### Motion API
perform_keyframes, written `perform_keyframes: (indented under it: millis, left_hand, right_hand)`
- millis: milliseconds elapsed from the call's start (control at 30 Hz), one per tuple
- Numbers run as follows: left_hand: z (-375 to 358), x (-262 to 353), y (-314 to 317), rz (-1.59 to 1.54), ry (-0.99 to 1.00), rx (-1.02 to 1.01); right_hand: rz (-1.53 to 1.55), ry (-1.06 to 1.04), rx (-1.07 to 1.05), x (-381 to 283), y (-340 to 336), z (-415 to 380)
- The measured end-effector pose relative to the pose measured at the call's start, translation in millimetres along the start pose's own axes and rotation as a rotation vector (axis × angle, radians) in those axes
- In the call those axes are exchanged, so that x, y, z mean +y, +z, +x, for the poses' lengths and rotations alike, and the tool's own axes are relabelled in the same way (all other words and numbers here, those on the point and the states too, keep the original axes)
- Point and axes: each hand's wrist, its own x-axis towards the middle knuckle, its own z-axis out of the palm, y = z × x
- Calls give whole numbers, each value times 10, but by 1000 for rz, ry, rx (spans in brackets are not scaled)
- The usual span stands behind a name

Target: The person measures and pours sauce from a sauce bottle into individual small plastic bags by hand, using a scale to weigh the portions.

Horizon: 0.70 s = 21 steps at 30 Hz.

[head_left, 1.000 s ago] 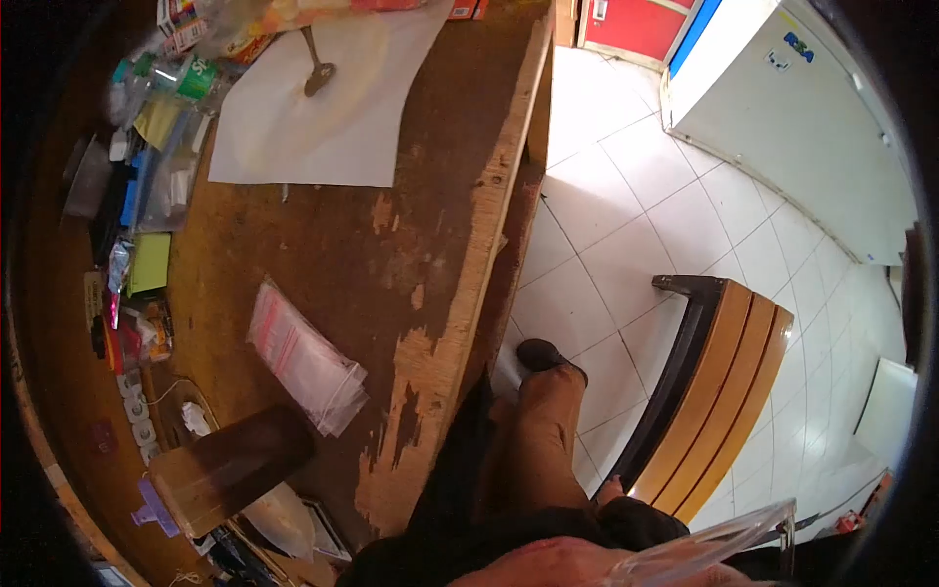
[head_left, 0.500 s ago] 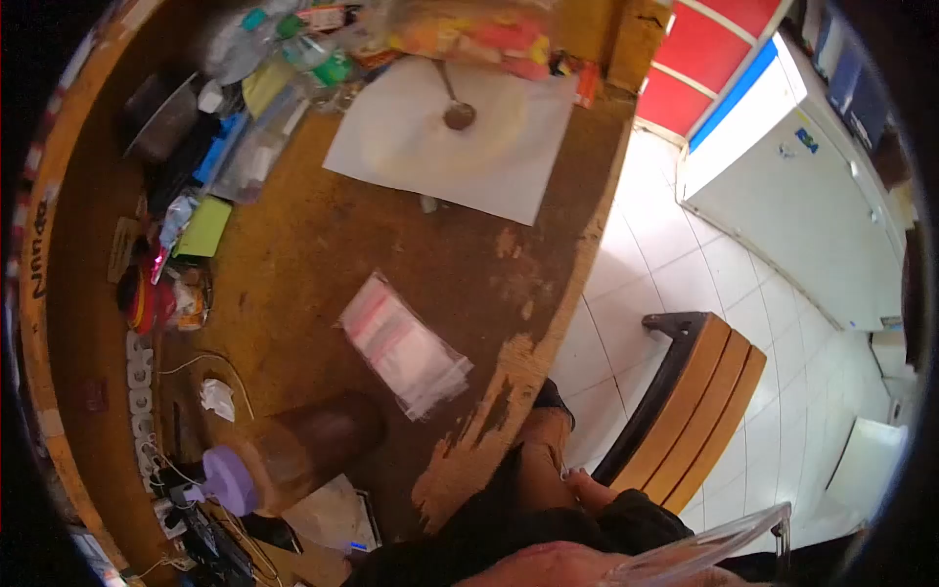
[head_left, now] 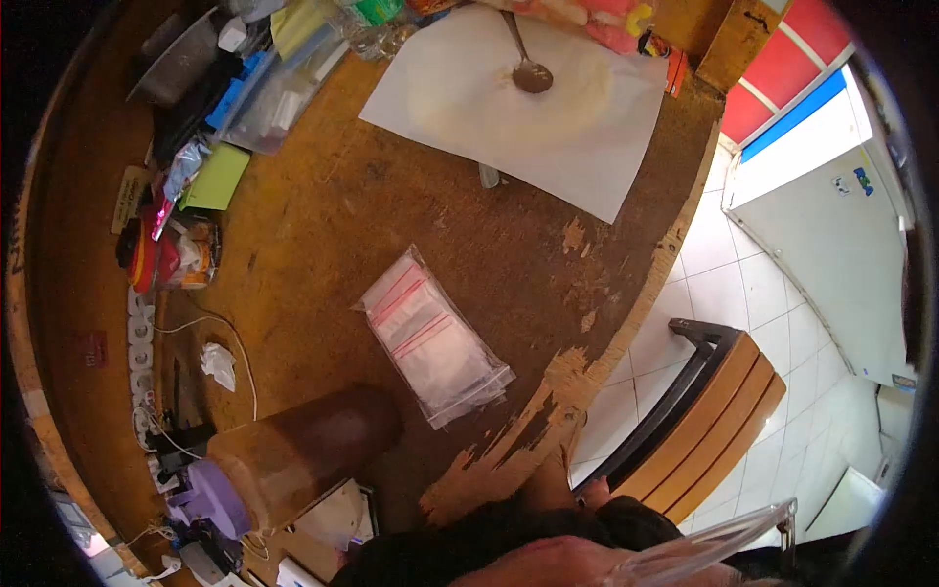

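Observation:
At the bottom, beside the bench, a small part of my right hand (head_left: pixel 594 493) shows past dark clothing. Its fingers are mostly hidden, so its grip cannot be made out. My left hand is out of sight. On the wooden table nearby lies a pack of clear zip bags (head_left: pixel 435 338) with pink-red stripes. Farther off, a white paper sheet (head_left: pixel 606 181) bears a spread of pale powder (head_left: pixel 469 103) and a metal spoon (head_left: pixel 533 76). A clear jug (head_left: pixel 303 445) with a purple lid (head_left: pixel 217 497) and brown contents appears at the lower left.
Along the left stand a plastic container (head_left: pixel 284 103), a green note pad (head_left: pixel 217 176), a power strip (head_left: pixel 141 333) and crumpled white paper (head_left: pixel 218 365). The table edge (head_left: pixel 626 342) is worn. Right of it are a slatted bench (head_left: pixel 699 426) and a white cabinet (head_left: pixel 822 215).
The whole view has shifted, so the paper and spoon appear higher and farther right. A limb with a dark band by the table edge is now mostly hidden. Objects on the table look unmoved.

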Motion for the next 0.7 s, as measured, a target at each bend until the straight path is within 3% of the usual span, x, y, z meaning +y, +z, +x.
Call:
perform_keyframes:
  millis: [67, 167, 200, 400, 433, 533, 700]
  left_hand:
    - [11, -30, 17, 9, 18, -9]
    - [-2, 88, 159, 20, 2, 10]
    - [-25, 115, 177, 34, -11, 18]
    - [-370, 427, 130, 108, -116, 10]
    - [-438, 515, 121, 121, -142, 9]
    - [-559, 815, 87, 160, -244, 20]
    - [358, 1296, -755, -241, -495, -30]
  right_hand:
    - [8, 45, 126, -114, -256, -29]
    - [31, -23, -190, -199, -811, 135]
    - [8, -23, -179, -163, -962, 141]
    - [6, -152, 79, -183, -1822, 309]
    - [-2, -180, 120, 63, -1813, 96]
    - [-50, -277, 245, -107, -2596, 250]
    - [-122, -459, 410, 192, -3311, 218]
